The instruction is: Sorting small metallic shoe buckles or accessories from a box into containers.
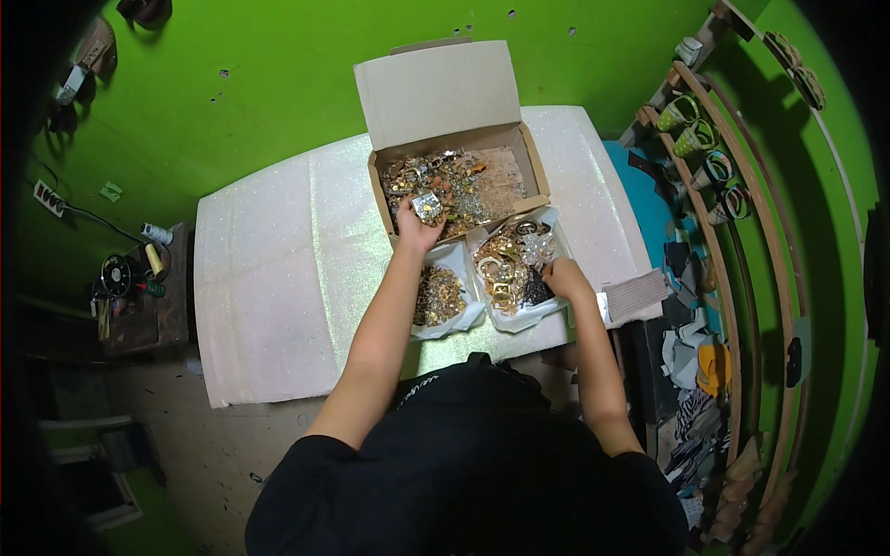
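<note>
My left hand [414, 232] is over the near left part of an open cardboard box [378, 199], closed around a shiny silver piece [427, 206] with gold-coloured bits on it. Beneath it, the box holds a jumble of small metal and beaded ornaments [451, 181]. My right hand [567, 278] reaches into the right-hand white plastic-lined tray [505, 322], its fingers drawn together beside some black beads [536, 290]; what they hold, if anything, is hidden. Gold rings and buckles [502, 278] fill much of that tray. A clear, glittering bundle [538, 248] lies just beyond my right fingers.
A second lined tray [461, 322] of small gold pieces stands under my left forearm. All rest on a table with a sparkly white cover [264, 269]. A grey ribbed piece [634, 293] lies at its right edge, near a wooden rack [723, 269] with shoes.
</note>
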`<control>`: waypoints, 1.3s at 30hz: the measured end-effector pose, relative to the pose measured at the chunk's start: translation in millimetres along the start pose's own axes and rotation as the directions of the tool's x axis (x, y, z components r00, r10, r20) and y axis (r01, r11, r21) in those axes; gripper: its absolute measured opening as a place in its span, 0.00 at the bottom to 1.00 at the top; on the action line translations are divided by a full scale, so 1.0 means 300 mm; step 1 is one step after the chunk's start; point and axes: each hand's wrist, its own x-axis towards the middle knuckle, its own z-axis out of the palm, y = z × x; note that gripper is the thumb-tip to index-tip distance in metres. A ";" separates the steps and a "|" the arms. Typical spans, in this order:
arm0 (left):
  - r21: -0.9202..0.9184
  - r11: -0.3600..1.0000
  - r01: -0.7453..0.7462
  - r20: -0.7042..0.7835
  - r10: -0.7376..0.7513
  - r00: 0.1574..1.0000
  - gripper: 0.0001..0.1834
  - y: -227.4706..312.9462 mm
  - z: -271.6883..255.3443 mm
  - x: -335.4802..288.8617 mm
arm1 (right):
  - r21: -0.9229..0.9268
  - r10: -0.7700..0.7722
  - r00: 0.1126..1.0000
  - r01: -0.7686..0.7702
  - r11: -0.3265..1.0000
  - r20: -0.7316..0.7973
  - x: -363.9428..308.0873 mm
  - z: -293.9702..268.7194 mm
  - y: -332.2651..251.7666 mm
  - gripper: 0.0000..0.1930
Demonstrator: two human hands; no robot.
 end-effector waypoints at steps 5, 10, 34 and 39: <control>0.035 0.999 -0.040 -0.040 0.041 0.998 0.25 0.004 0.004 0.003 | -0.126 0.067 0.998 -0.066 0.990 0.003 0.018 -0.034 -0.078 0.10; 0.053 0.997 -0.051 -0.058 0.054 0.997 0.26 0.013 -0.011 0.009 | 0.224 -0.269 0.947 0.305 0.926 -0.178 0.082 -0.137 -0.255 0.11; -0.003 0.997 -0.074 -0.206 0.072 0.976 0.18 0.023 -0.120 0.059 | -0.133 -0.510 0.776 0.500 0.856 -0.370 0.309 0.049 -0.689 0.12; 0.021 0.995 -0.097 -0.381 0.097 0.920 0.20 -0.006 0.036 0.001 | 0.078 -0.428 0.782 0.513 0.855 -0.453 0.364 -0.008 -0.635 0.11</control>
